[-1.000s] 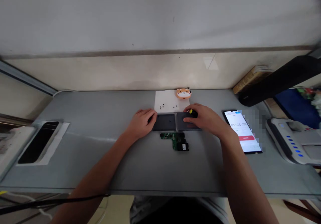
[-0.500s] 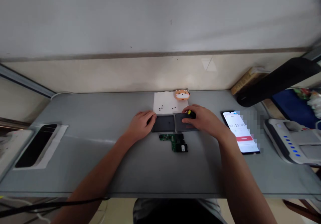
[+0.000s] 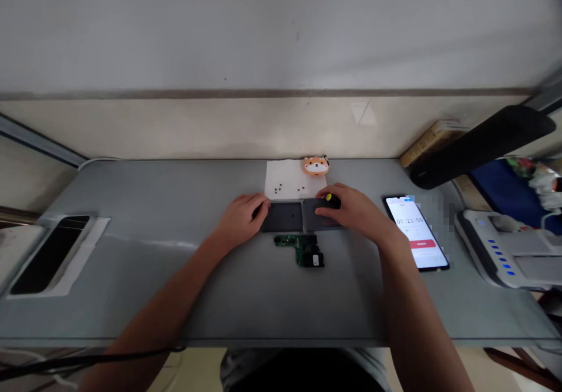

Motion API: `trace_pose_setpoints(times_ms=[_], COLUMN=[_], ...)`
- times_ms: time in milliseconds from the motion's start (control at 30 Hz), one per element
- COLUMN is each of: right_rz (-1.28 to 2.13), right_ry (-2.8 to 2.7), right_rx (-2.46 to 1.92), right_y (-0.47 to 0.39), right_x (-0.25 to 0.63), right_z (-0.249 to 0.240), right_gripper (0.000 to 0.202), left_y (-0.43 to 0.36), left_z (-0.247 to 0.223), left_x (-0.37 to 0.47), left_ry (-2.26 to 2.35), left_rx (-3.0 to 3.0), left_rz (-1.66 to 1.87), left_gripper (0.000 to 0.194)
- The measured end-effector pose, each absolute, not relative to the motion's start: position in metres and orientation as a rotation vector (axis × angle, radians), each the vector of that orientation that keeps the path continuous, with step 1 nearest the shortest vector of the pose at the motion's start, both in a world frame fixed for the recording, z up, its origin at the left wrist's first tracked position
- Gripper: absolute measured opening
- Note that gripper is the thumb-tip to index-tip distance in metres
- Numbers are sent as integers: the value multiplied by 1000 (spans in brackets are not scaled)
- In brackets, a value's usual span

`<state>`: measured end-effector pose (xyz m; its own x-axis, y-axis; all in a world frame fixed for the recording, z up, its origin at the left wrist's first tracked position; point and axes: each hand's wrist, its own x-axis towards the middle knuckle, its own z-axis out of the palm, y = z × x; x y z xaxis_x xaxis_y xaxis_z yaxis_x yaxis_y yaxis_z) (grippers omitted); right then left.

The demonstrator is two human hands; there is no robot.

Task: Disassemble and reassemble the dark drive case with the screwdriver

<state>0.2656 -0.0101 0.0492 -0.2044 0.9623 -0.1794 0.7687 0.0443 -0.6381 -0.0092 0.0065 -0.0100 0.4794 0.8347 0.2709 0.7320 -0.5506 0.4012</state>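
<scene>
My left hand [image 3: 243, 219] has its fingers closed on the left edge of a dark grey casing half [image 3: 282, 217], which lies flat. A second dark grey casing piece [image 3: 320, 215] lies against its right side, partly covered by my right hand [image 3: 348, 206]. That hand is wrapped round a small black screwdriver [image 3: 332, 199] with a yellow end; its tip is hidden. Just in front of the casing lies a green circuit board [image 3: 302, 250] with black parts and a white sticker. Several tiny dark screws [image 3: 278, 189] rest on white paper [image 3: 287, 175] behind it.
An orange animal-faced case [image 3: 316, 165] sits on the paper. To the right are a lit phone [image 3: 417, 234] showing a timer, a power strip [image 3: 504, 248] and a black cylinder [image 3: 480, 146]. A dark phone [image 3: 52, 254] lies at the left.
The whole view has shifted slightly, so the things appear a little further left. Both hands keep their places on the casing pieces, and the board and screws have not moved on the table.
</scene>
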Motion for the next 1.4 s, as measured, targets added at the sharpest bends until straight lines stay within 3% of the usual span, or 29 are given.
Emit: trace_pose_setpoints(times_ms=[167, 433, 1400], right_rz=[781, 810, 815], right_ry=[-2138, -2100, -2114], right_rx=[-1756, -1783, -1799], right_y=[-10, -10, -12], right_x=[267, 266, 265], right_z=[47, 49, 50], right_gripper=[18, 17, 14], left_y=[6, 3, 5], left_z=[-10, -8, -3], left_x=[-10, -11, -21], left_ry=[1356, 1416, 1336], left_rx=[2454, 2416, 2454], left_rz=[677, 832, 854], left_gripper=[34, 37, 52])
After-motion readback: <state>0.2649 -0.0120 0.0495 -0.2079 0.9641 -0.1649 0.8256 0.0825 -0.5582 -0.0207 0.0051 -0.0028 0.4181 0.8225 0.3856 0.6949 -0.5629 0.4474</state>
